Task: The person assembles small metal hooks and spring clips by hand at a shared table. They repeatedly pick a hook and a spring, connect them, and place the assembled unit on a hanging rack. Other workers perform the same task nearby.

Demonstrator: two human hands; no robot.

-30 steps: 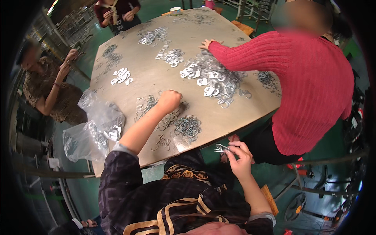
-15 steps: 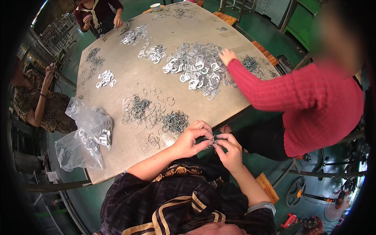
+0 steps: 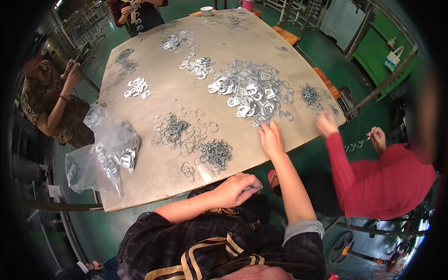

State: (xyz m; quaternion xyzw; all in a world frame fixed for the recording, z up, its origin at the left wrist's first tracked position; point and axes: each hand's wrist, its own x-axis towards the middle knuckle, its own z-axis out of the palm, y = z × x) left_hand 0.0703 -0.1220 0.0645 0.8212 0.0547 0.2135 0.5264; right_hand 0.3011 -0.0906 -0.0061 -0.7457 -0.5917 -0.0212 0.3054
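My left hand (image 3: 237, 190) is closed by the table's near edge, its fingers curled over some small silver metal pieces (image 3: 252, 187), mostly hidden. My right hand (image 3: 272, 141) reaches over the table, thumb and fingertips slightly apart at the near rim of a big pile of flat silver metal hook pieces (image 3: 254, 91). Its fingertips meet the lowest pieces there; I make out nothing held between them. Left of that hand lie a dense heap of thin bent wire clips (image 3: 216, 155) and a looser heap of wire clips (image 3: 174, 129).
A clear plastic bag (image 3: 100, 163) with metal pieces lies at the table's (image 3: 158, 182) left corner. Smaller piles sit farther back. A person in a red sweater (image 3: 373, 191) works close on my right; others stand left (image 3: 58, 100) and far left (image 3: 135, 14). A white cup (image 3: 206, 10) stands at the back.
My hands were together, fingering small metal pieces; the right has left and reached forward to the silver pile. The red-sleeved arm has drawn back from that pile. The view has shifted.
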